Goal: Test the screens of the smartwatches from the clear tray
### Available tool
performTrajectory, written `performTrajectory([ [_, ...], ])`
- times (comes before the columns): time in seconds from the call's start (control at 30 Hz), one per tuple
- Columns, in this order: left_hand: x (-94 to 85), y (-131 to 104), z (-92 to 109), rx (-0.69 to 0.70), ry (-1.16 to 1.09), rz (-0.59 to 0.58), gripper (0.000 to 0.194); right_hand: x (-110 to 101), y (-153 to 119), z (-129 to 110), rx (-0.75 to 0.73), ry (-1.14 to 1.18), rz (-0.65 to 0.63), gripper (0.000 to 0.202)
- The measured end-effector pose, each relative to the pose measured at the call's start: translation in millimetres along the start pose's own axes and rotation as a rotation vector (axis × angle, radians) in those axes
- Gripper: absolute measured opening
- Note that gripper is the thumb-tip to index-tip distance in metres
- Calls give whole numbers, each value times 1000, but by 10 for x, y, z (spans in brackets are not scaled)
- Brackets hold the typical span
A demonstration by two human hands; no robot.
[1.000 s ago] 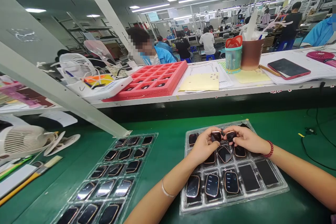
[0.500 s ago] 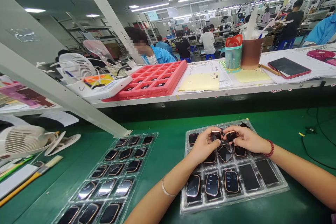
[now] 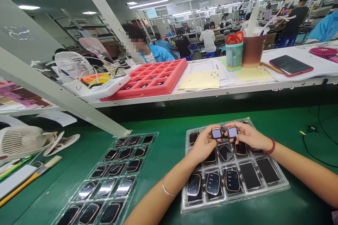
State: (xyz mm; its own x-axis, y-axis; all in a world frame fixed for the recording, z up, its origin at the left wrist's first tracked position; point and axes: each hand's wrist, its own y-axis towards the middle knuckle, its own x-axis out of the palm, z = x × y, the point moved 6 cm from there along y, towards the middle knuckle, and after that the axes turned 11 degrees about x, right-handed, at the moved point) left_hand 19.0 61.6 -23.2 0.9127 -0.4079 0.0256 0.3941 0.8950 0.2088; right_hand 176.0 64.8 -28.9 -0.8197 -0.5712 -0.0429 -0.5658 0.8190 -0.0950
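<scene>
Above the far rows of a clear plastic tray [image 3: 264, 194], my left hand [image 3: 204, 146] grips a smartwatch [image 3: 217, 133] with a lit, pale screen. My right hand [image 3: 249, 136] is closed on a second smartwatch [image 3: 232, 132], its screen also glowing pale. The two watches are held side by side, faces up. In the tray's near row lie several watch bodies, among them one with menu text on its screen [image 3: 232, 180]. Two pockets at the near right show only dark bottoms [image 3: 268, 171]. My fingers partly hide the far row.
Left of my arm lies a second tray of dark-screened watches [image 3: 115, 168]. Further left are a white fan [image 3: 22, 142] and a brush [image 3: 50, 164]. The shelf ahead bears a red foam tray [image 3: 155, 77], cups [image 3: 233, 56] and a phone [image 3: 291, 65]. Cables [image 3: 318, 130] trail at right.
Both held watches' screens have gone from dark to lit pale. My hands stay over the same part of the tray, with the thumbs shifted lower off the screens.
</scene>
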Motion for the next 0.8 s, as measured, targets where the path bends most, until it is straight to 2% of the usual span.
performTrajectory([
  [0.27, 7, -1, 1, -10, 1, 10, 44, 18, -16, -11, 2, 4, -5, 45],
  [0.57, -13, -10, 45, -20, 49, 23, 30, 42, -19, -16, 43, -85, 30, 32],
  [0.8, -42, 0, 35, -15, 93, 56, 38, 32, -29, -24, 13, -68, 38, 42],
])
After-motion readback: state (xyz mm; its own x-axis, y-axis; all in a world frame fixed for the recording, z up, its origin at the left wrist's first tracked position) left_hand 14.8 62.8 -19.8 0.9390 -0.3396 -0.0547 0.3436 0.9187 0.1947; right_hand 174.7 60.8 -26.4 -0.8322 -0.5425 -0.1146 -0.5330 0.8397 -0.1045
